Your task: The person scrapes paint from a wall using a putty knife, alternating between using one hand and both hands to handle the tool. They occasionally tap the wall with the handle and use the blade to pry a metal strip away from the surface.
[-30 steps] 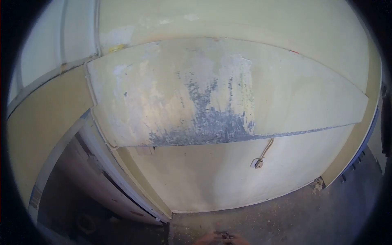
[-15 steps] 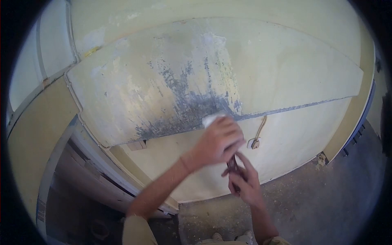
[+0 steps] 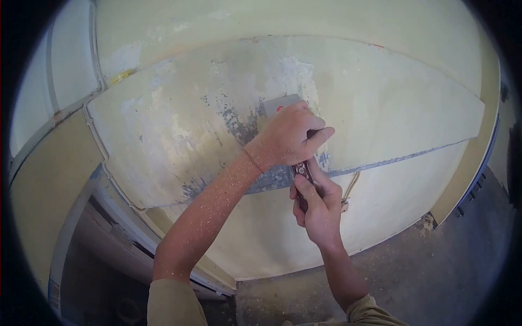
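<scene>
There are two hands in the picture: one left hand (image 3: pixel 291 136) near the middle of the frame and one right hand (image 3: pixel 318 204) just below it. They hold together one scraper (image 3: pixel 285 106), with one metal blade and one dark handle. I count also one cable (image 3: pixel 350 187) hanging at the centre right, one wall (image 3: pixel 380 103) with one grey scraped patch (image 3: pixel 239 122), and one floor (image 3: pixel 435 271) at the lower right.
</scene>
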Motion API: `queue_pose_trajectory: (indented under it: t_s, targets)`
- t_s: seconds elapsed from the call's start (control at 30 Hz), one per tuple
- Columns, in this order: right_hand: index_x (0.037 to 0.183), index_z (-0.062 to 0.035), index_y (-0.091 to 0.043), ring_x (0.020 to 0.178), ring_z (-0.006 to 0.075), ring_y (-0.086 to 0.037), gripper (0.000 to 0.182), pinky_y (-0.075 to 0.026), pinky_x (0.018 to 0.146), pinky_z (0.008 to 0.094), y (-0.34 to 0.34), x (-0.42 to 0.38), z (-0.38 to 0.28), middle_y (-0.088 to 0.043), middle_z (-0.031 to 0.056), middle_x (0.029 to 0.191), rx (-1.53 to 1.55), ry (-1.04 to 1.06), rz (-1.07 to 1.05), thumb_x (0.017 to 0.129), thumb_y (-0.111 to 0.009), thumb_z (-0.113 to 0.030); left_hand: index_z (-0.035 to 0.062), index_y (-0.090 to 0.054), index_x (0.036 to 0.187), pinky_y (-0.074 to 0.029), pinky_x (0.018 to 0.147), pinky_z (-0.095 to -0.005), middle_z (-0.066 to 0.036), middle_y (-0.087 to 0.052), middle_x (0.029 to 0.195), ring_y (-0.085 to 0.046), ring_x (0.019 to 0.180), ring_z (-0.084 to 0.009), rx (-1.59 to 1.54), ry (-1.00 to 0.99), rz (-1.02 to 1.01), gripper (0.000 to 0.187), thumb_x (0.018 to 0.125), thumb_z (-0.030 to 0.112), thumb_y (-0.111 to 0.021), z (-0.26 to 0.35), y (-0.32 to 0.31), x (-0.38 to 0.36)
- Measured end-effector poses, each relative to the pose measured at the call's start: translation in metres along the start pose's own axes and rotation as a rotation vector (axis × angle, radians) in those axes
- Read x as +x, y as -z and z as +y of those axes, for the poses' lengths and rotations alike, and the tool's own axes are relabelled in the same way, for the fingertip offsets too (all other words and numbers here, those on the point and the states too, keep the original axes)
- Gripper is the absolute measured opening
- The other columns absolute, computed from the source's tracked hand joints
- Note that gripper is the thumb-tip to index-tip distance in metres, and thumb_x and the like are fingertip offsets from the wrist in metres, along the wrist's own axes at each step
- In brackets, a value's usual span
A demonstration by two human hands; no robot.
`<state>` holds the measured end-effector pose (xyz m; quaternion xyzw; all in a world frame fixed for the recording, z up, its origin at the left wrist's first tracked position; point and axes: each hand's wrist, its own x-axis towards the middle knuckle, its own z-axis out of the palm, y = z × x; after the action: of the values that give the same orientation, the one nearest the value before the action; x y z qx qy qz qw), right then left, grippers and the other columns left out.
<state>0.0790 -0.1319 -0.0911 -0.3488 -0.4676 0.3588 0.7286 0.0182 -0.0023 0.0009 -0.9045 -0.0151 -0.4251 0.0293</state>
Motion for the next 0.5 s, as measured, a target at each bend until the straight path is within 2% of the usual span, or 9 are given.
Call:
queue_pose_trajectory:
  t_s: [0.07,0.17,0.27,0.37,0.43,0.47,0.5]
  targets:
    - [0.138,-0.0054,-0.049,0.047,0.0031,-0.042,0.044,-0.032,0.039,0.0203,0.001,0.006,0.003,-0.054,0.0019,0.067,-0.005,0.029,0.010,0.095,-0.051,-0.006,-0.0007,-0.053,0.059,-0.040,0.066,-0.0409,-0.017,-0.049,0.057,-0.046,0.061,-0.0324,-0.001,-0.012,-0.047,0.031,0.083,0.015,-0.064,-0.002,0.000,0.002]
    - [0.138,-0.0046,-0.049,0.048,0.0032,-0.042,0.043,-0.033,0.040,0.0200,0.004,0.011,-0.009,-0.053,0.0011,0.066,-0.048,0.020,-0.006,0.094,-0.051,-0.005,-0.0012,-0.053,0.059,-0.040,0.064,-0.0409,-0.017,-0.049,0.056,-0.047,0.060,-0.0325,0.019,0.049,0.043,0.031,0.082,0.015,-0.064,0.000,0.004,0.010]
    - [0.139,-0.0035,-0.047,0.040,0.0042,-0.038,0.044,-0.027,0.034,0.0198,0.005,0.004,0.004,-0.052,0.0021,0.066,-0.070,0.066,0.012,0.095,-0.050,-0.008,-0.0012,-0.051,0.058,-0.040,0.061,-0.0408,-0.016,-0.048,0.055,-0.047,0.059,-0.0321,-0.030,-0.035,0.085,0.032,0.082,0.014,-0.065,-0.004,-0.007,0.003]
    - [0.139,-0.0027,-0.047,0.040,0.0041,-0.038,0.044,-0.027,0.035,0.0197,-0.003,0.023,-0.013,-0.051,0.0017,0.066,-0.076,0.120,-0.026,0.095,-0.050,-0.008,-0.0015,-0.050,0.057,-0.040,0.059,-0.0402,-0.016,-0.047,0.055,-0.048,0.059,-0.0307,0.054,-0.084,0.114,0.032,0.081,0.014,-0.065,-0.008,0.008,0.016]
    - [0.138,-0.0024,-0.047,0.041,0.0041,-0.038,0.044,-0.027,0.035,0.0198,-0.003,0.012,-0.008,-0.051,0.0014,0.065,-0.095,0.133,-0.016,0.095,-0.050,-0.008,-0.0017,-0.050,0.057,-0.040,0.059,-0.0391,-0.015,-0.047,0.054,-0.048,0.058,-0.0286,-0.009,-0.021,0.114,0.032,0.081,0.013,-0.065,-0.001,0.010,0.013]
    - [0.138,-0.0022,-0.047,0.041,0.0040,-0.039,0.044,-0.027,0.035,0.0199,-0.003,0.006,-0.005,-0.051,0.0011,0.065,-0.109,0.137,-0.003,0.095,-0.051,-0.008,-0.0017,-0.050,0.057,-0.040,0.059,-0.0391,-0.015,-0.047,0.054,-0.048,0.058,-0.0286,-0.011,-0.016,0.112,0.032,0.081,0.013,-0.065,-0.001,0.008,0.008]
    - [0.138,-0.0022,-0.047,0.041,0.0040,-0.039,0.044,-0.027,0.035,0.0199,-0.004,0.008,-0.002,-0.051,0.0011,0.065,-0.109,0.139,-0.005,0.095,-0.051,-0.008,-0.0010,-0.050,0.056,-0.040,0.060,-0.0414,-0.016,-0.048,0.055,-0.049,0.059,-0.0325,-0.028,-0.010,0.091,0.033,0.081,0.016,-0.064,0.000,0.007,0.006]
